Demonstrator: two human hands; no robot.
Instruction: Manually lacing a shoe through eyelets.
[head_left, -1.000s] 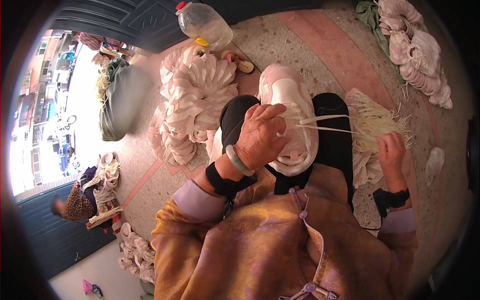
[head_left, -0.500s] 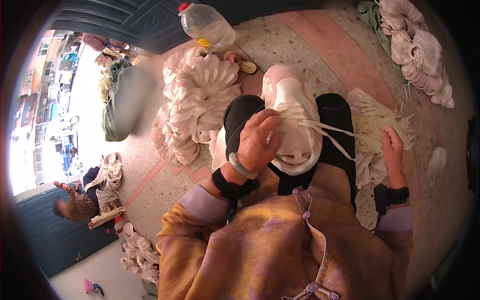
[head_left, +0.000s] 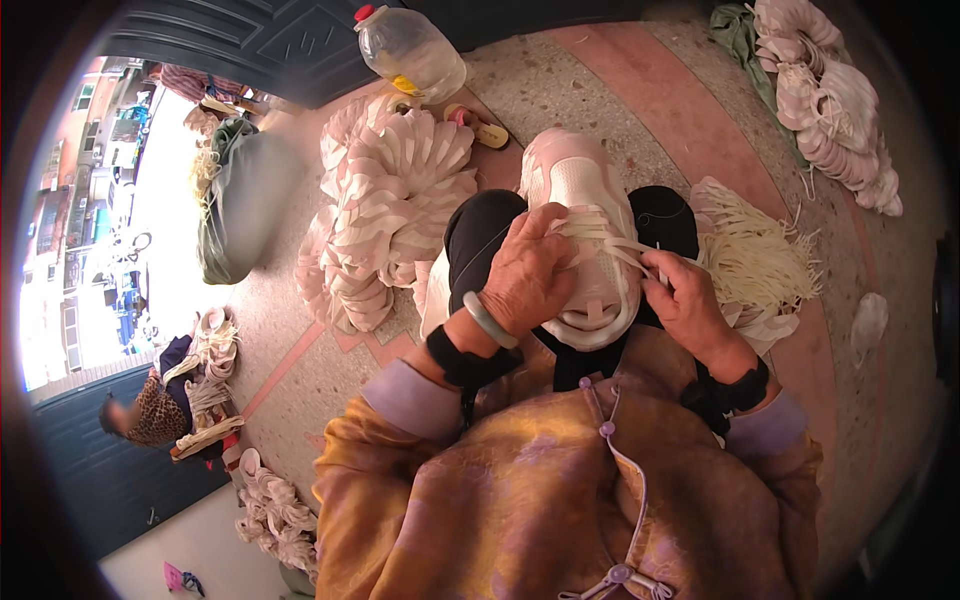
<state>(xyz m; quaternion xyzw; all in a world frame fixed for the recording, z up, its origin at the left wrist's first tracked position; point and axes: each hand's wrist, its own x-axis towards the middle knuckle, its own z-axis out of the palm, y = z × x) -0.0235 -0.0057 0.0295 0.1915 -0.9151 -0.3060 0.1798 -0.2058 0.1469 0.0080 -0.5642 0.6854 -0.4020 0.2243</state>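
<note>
A pale pink and white sneaker (head_left: 574, 180) rests across my lap between my black-trousered knees, toe pointing away. Cream shoelaces (head_left: 592, 226) cross its upper. My left hand (head_left: 530, 265), with a pale bangle at the wrist, bends over the shoe's left side, its fingers closed at the laces. On the other side my right hand (head_left: 688, 305) pinches a loose lace leading off the shoe. A small pale, shiny bit shows between those fingers; its kind I cannot make out.
Bundled shoe uppers (head_left: 400, 200) lie left, others (head_left: 825, 105) far right. Beside my right knee sits a pile of cream laces (head_left: 755, 255). A large clear bottle (head_left: 410, 55) and a slipper (head_left: 478, 127) stand beyond. Another person (head_left: 160, 408) sits at far left.
My right hand has come in from the lace pile at the right to the shoe and has taken a loose lace. My left hand stays at the laces, its fingers shifted slightly.
</note>
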